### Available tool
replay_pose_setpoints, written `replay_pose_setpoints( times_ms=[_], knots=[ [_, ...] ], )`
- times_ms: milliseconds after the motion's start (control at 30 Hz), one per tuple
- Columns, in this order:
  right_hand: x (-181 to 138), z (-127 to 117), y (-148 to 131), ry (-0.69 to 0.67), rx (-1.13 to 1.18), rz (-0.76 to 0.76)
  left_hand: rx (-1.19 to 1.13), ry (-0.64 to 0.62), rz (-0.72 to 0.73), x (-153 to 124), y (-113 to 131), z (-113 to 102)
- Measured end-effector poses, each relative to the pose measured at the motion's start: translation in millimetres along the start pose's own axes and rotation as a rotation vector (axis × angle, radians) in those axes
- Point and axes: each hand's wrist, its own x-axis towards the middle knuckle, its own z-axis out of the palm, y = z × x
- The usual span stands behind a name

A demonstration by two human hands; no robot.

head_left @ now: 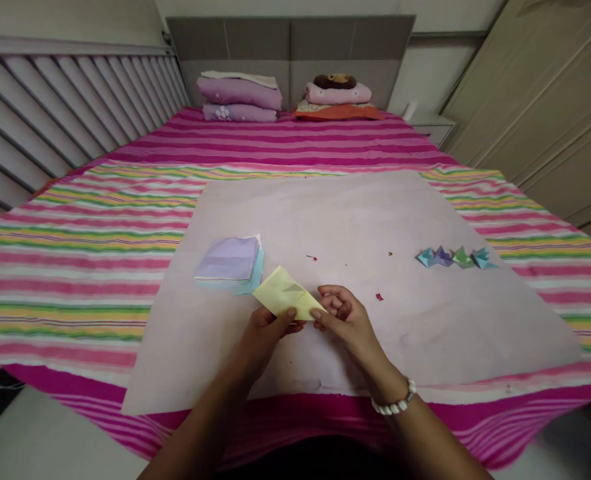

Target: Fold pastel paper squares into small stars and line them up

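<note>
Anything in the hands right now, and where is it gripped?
Yes, a piece of yellow paper. The left hand holds it by its near edge; the right hand holds its right-hand corner.

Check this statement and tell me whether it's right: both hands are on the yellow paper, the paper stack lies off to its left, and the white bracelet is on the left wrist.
The wrist is wrong: the head view shows the white bracelet on the right wrist. Both hands, left hand and right hand, are on the yellow paper, and the paper stack lies off to its left.
</note>
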Motion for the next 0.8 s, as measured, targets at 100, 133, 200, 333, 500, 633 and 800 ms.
replay_pose_setpoints(
  times_ms=[100,133,200,333,500,633,800],
  knots=[
    [1,-1,-1,-0.034,-0.018,0.025,0.073,-0.018,-0.006,-2,4,1],
    [0,-1,-1,-0.047,-0.036,0.032,0.104,-0.020,-0.009,-2,5,2],
    [0,-1,-1,-0.061,-0.074,0.052,0.166,-0.024,-0.019,-4,7,3],
    [-2,1,-1,-0.017,-0.112,0.115,0.213,-0.026,-0.017,-4,5,3],
    [-2,3,2,0.015,-0.073,0.154,0.146,-0.021,0.057,2,1,-3],
    [-2,4,2,0.032,-0.080,0.146,0.053,-0.035,0.132,4,6,-6],
    [-3,5,5,0.042,-0.061,0.165,0.043,-0.004,0.161,4,11,-8]
  ],
)
